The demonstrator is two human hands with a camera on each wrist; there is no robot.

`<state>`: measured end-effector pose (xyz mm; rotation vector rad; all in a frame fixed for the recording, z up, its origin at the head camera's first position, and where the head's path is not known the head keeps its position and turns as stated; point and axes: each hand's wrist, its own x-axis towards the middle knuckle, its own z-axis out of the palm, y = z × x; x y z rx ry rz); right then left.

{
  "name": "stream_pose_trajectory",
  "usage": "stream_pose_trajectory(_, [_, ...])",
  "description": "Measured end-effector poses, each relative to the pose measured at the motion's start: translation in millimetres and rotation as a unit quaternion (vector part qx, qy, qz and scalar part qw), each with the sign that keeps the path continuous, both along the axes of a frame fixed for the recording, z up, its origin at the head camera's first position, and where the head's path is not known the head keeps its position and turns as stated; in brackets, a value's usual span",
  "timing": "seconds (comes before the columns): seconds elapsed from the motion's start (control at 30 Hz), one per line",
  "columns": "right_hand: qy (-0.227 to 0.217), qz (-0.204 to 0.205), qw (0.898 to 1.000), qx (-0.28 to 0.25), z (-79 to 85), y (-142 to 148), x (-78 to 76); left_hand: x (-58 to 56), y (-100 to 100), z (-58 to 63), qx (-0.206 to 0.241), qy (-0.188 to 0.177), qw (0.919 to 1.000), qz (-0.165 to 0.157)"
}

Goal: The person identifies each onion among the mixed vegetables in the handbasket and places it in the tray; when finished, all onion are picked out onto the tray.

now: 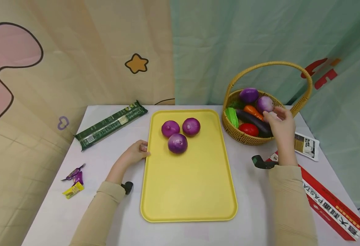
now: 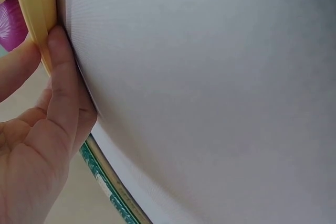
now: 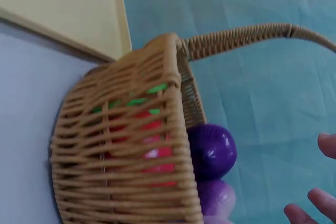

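Note:
My left hand (image 1: 133,152) pinches the left rim of a yellow tray (image 1: 192,184); in the left wrist view the thumb is on one side of the rim and fingers (image 2: 62,77) on the other. Three purple onions (image 1: 177,143) sit together toward the tray's far end. Over the right side of a wicker basket (image 1: 244,138) hovers my right hand (image 1: 282,124), thumb and fingers apart in the right wrist view. The basket holds purple onions (image 1: 249,95), a paler onion (image 1: 264,104), a carrot (image 1: 253,111), an eggplant (image 1: 255,123), a tomato (image 1: 248,129) and a green pepper (image 1: 232,117). A pale item near the fingertips is partly hidden.
A long green packet (image 1: 110,125) lies at the back left. Small wrapped candies (image 1: 73,190) are at the left. A red pasta box (image 1: 330,205) and a white pouch (image 1: 306,146) lie at the right. The basket's tall handle (image 1: 272,63) arches overhead.

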<state>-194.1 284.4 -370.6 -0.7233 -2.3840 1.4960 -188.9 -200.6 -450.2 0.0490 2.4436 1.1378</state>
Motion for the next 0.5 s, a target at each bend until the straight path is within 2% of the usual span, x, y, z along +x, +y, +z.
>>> stream_pose_trajectory(0.07, [-0.001,-0.022,1.000,0.004,-1.9,10,-4.9,0.5,0,-1.1,0.001,-0.002,1.0000,0.003])
stream_pose_trajectory(0.17, [-0.013,-0.035,0.999,0.022,-6.6,21,-10.9,0.9,1,-3.1,0.003,-0.001,1.0000,0.005])
stream_pose_trajectory(0.33, [-0.021,-0.027,0.998,0.050,-16.2,28,-18.0,1.9,2,-2.3,0.005,-0.002,1.0000,0.006])
stream_pose_trajectory(0.5, [-0.048,-0.023,0.992,0.115,-23.3,21,-25.0,1.5,0,-0.6,0.006,-0.007,0.9999,0.008])
